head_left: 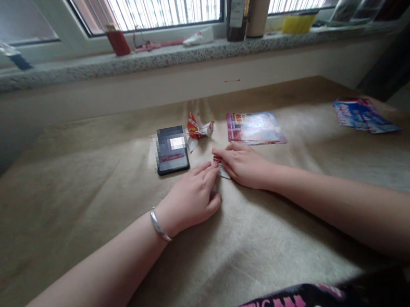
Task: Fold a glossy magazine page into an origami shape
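A small piece of folded paper (pixel 223 171), white with red print, lies on the table between my two hands and is mostly covered by fingers. My right hand (pixel 249 166) curls over its right side, fingers closed on it. From the left, my left hand (pixel 191 198) holds the paper's edge down with its fingertips, the thumb resting apart on the table. Just beyond the hands stands a folded paper figure (pixel 199 128) in red, orange and white, with pointed tips. Left of that figure lies a black phone (pixel 171 151), its screen partly blurred.
A stack of printed leaflets (pixel 255 127) lies beyond my right hand. More blue and red leaflets (pixel 364 116) are at the far right of the table (pixel 98 204). On the windowsill (pixel 71 71) stand a red container (pixel 117 41), a dark jar (pixel 238 12) and a yellow item (pixel 298 24).
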Tool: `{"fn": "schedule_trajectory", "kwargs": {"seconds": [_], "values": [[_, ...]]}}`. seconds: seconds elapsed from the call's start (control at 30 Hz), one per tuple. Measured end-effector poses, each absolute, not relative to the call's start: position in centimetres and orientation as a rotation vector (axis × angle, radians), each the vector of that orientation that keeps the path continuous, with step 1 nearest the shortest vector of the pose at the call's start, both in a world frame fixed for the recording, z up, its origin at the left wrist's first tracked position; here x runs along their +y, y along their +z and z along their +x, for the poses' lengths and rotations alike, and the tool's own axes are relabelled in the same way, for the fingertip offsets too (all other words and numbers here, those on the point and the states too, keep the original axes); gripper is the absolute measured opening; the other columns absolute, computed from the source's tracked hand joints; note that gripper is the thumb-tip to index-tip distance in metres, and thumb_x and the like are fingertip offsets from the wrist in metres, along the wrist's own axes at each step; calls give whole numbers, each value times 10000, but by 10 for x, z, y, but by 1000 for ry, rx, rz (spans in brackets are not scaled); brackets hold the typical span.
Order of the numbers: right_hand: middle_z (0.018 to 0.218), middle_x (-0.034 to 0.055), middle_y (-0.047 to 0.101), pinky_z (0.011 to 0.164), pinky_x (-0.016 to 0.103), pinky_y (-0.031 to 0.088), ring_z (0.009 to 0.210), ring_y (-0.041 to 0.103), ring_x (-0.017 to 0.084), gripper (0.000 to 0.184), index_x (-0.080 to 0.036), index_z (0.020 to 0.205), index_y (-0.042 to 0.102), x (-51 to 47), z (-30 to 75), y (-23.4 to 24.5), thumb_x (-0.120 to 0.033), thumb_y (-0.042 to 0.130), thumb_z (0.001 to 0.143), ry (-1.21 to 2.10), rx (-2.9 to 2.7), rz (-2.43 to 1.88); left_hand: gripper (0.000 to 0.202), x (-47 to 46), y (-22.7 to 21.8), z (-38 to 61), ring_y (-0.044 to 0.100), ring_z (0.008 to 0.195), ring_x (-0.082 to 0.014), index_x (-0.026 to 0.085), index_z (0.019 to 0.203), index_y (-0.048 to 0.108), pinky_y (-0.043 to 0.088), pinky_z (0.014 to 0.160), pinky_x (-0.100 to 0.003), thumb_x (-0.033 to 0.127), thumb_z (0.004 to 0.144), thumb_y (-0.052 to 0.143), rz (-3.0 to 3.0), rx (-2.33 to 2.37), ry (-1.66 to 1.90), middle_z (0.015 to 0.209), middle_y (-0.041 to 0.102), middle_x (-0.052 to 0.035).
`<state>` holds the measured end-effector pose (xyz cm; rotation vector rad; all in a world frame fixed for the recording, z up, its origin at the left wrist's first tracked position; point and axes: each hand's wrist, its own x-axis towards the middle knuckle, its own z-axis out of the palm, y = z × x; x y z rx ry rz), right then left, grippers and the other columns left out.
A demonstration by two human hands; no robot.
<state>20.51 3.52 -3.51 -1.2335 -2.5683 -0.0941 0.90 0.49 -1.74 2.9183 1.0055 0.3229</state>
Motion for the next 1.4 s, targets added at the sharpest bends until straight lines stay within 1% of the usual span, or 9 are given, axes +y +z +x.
{"fn": "schedule_trajectory", "kwargs": {"seconds": [0.07, 0.17, 0.33, 0.47, 0.7, 0.93, 1.13, 1.23, 1.4], "values": [[1150, 121, 652, 926, 365, 410, 1053, 545, 228, 352, -90, 1218, 520, 30, 209, -37, -220, 424, 905, -68, -2513, -1236, 513, 7, -17, 6, 400, 1297, -254, 103, 1287, 462, 329, 1090, -407, 335, 833, 509, 2934, 989, 282, 1376, 462, -143], [1166, 118, 637, 922, 352, 422, 1021, 558, 223, 248, -119, 1007, 636, 22, 213, -37, -226, 432, 914, -104, -2499, -1162, 488, 10, -16, 4, 399, 1298, -244, 148, 1290, 465, 322, 1092, -398, 365, 854, 498, 2971, 969, 249, 1391, 453, -104], [931, 92, 673, 799, 328, 449, 886, 559, 214, 265, -157, 903, 687, 18, 218, -31, -277, 452, 920, -214, -2539, -1154, 421, 7, -12, 10, 502, 1186, -248, 88, 1221, 525, 414, 1025, -367, 314, 871, 464, 2988, 1032, 246, 1287, 526, -144], [892, 71, 684, 762, 310, 435, 881, 565, 203, 249, -185, 906, 689, 18, 219, -26, -268, 455, 919, -230, -2588, -1127, 382, 5, -12, 12, 543, 1126, -244, 77, 1159, 561, 449, 994, -363, 302, 862, 480, 2988, 1052, 266, 1206, 575, -145], [916, 33, 712, 704, 286, 424, 847, 609, 182, 221, -195, 866, 692, 10, 223, -13, -221, 475, 894, -169, -2660, -1279, 380, 7, -13, 9, 530, 1172, -244, 68, 1166, 575, 440, 1018, -368, 286, 876, 464, 3024, 1016, 268, 1254, 570, -148], [852, 76, 674, 573, 298, 356, 760, 600, 198, 234, -151, 807, 638, -3, 216, -10, -183, 424, 897, -425, -2702, -1466, 308, 13, -17, 1, 560, 1140, -198, 119, 1120, 613, 455, 1007, -341, 231, 899, 431, 3026, 927, 407, 1226, 602, -105], [939, 80, 668, 650, 294, 396, 848, 580, 211, 325, -161, 928, 623, -3, 218, -12, -445, 469, 891, -279, -2653, -1361, 251, 9, -16, 4, 536, 1117, -208, 140, 1058, 615, 462, 973, -366, 211, 916, 420, 3002, 832, 451, 1103, 625, -98], [1010, 74, 671, 691, 296, 416, 884, 572, 206, 314, -175, 1008, 626, 4, 223, -15, -424, 465, 904, -201, -2676, -1230, 252, 5, -15, 7, 485, 1177, -221, 155, 1083, 604, 416, 1015, -394, 200, 916, 421, 3034, 722, 469, 1129, 600, -107], [1073, 57, 674, 756, 309, 442, 926, 568, 200, 291, -178, 1019, 641, 11, 231, -15, -392, 482, 903, -109, -2768, -876, 231, 3, -14, 8, 567, 966, -187, 152, 1075, 589, 494, 848, -333, 187, 912, 430, 2987, 831, 461, 1056, 602, -90]]}}
